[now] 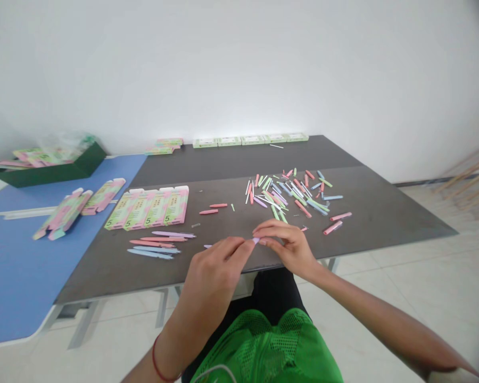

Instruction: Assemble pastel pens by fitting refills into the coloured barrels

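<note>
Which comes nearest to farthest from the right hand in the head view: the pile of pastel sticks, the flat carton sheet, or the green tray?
From the right hand:
1. Pile of pastel sticks: just beyond the hand, on the grey table.
2. Flat carton sheet: to the left, on the grey table.
3. Green tray: far left, on the blue table.

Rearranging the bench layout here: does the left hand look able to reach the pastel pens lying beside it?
Probably yes. The left hand is close to the pastel pens, and nothing lies between them on the dark tabletop. But it is pinching a lilac piece with the right hand, so it would likely need to release first.
</note>
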`<state>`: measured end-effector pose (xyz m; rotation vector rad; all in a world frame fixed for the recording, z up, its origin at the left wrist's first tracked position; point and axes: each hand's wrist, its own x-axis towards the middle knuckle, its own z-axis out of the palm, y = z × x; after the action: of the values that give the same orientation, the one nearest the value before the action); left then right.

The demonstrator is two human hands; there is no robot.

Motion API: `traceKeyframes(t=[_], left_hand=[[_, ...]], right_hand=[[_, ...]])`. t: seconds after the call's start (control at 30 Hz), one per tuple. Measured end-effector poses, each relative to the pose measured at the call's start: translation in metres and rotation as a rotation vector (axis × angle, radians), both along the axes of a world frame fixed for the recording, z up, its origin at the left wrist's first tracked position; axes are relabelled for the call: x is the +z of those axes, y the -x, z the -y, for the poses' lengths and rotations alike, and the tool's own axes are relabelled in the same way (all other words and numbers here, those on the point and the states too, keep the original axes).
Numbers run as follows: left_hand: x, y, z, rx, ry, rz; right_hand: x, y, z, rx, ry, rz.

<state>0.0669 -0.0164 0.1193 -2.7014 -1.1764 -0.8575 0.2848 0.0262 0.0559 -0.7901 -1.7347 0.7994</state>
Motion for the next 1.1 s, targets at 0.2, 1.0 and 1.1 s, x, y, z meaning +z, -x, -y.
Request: traceKeyframes(t=[0.2, 1.0, 1.1], left_hand=[[-0.006, 0.001, -0.005, 0.034, -0.001, 0.181], [-0.012, -0.008, -0.005, -0.014, 0.091, 0.342], [-0.014, -0.008, -0.005, -0.023, 0.078, 0.346]], right_hand=[[-0.002, 0.003, 0.000, 0.038, 0.118, -0.103], [-0.016, 0.021, 0.008, 0.198, 0.562, -0.396], [-0.017, 0.020, 0.007, 0.192, 0.584, -0.404]])
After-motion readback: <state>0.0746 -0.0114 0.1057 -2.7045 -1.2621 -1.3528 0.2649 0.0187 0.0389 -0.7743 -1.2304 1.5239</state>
